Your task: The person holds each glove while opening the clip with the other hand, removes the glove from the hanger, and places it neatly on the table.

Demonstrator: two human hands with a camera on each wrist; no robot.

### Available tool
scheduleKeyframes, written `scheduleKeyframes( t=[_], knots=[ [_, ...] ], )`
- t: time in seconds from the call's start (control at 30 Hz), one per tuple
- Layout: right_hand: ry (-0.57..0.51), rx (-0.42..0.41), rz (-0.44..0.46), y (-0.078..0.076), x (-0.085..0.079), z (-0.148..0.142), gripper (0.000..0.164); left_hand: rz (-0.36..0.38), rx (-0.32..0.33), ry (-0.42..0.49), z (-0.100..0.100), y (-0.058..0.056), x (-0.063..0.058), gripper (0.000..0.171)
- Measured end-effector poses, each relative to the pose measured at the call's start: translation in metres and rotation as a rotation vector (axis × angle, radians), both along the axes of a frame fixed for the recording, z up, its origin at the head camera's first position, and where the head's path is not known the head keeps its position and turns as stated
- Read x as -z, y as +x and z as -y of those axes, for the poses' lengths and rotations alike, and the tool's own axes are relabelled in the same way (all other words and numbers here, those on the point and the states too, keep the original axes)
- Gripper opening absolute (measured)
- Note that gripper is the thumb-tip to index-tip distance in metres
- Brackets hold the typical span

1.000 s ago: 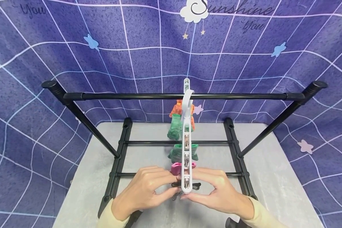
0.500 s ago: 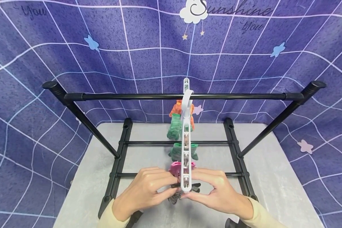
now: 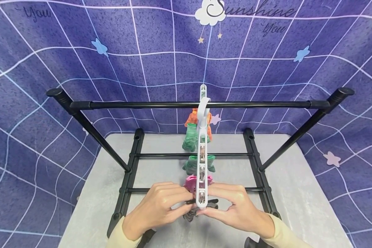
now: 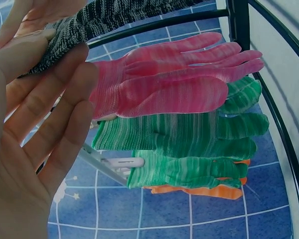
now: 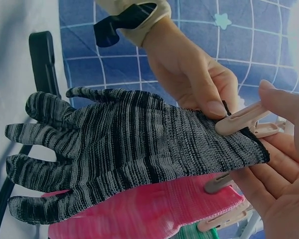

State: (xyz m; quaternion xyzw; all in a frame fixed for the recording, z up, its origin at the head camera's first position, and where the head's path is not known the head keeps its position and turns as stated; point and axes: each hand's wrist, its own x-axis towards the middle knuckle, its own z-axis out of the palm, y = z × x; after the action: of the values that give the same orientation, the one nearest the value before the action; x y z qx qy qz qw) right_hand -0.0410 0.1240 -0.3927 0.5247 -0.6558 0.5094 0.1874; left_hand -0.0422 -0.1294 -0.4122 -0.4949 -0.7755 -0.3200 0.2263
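Note:
At the near end of the white clip hanger (image 3: 203,124), my left hand (image 3: 159,206) pinches the cuff of a black-and-grey knit glove (image 5: 124,134) between thumb and fingers. My right hand (image 3: 240,210) is opposite; its thumb lies on the tail of a beige clip (image 5: 241,119) on that cuff, fingers on the far side. The glove hangs with its fingers away from the clip. Behind it hang a pink glove (image 4: 169,82), a green glove (image 4: 164,134), another green glove (image 4: 189,172) and an orange glove (image 4: 204,192). In the head view, the hanger covers part of the cuff.
The hanger hooks over the black top rail (image 3: 142,105) of a rack, whose slanted posts (image 3: 100,137) stand on either side. Low crossbars (image 3: 161,155) run above a pale grey tabletop (image 3: 96,213). A purple gridded cloth (image 3: 111,69) surrounds the back and sides.
More of the black-and-grey glove shows below the hanger's near end than a second ago. The hanger's near end has shifted slightly left and up. Both hands stay almost in place.

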Motion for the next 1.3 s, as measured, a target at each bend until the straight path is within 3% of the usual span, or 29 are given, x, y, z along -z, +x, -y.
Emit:
scheduleKeyframes(
  t=[0.53, 1.3],
  knots=[
    [0.001, -0.006, 0.002, -0.0011, 0.0021, -0.0012, 0.026, -0.033, 0.001, -0.002, -0.0014, -0.0020, 0.0002, 0.003],
    [-0.089, -0.013, -0.005, -0.0033, 0.0069, 0.0017, 0.019, -0.024, -0.005, 0.011, -0.0029, -0.0014, 0.0032, 0.003]
  ],
)
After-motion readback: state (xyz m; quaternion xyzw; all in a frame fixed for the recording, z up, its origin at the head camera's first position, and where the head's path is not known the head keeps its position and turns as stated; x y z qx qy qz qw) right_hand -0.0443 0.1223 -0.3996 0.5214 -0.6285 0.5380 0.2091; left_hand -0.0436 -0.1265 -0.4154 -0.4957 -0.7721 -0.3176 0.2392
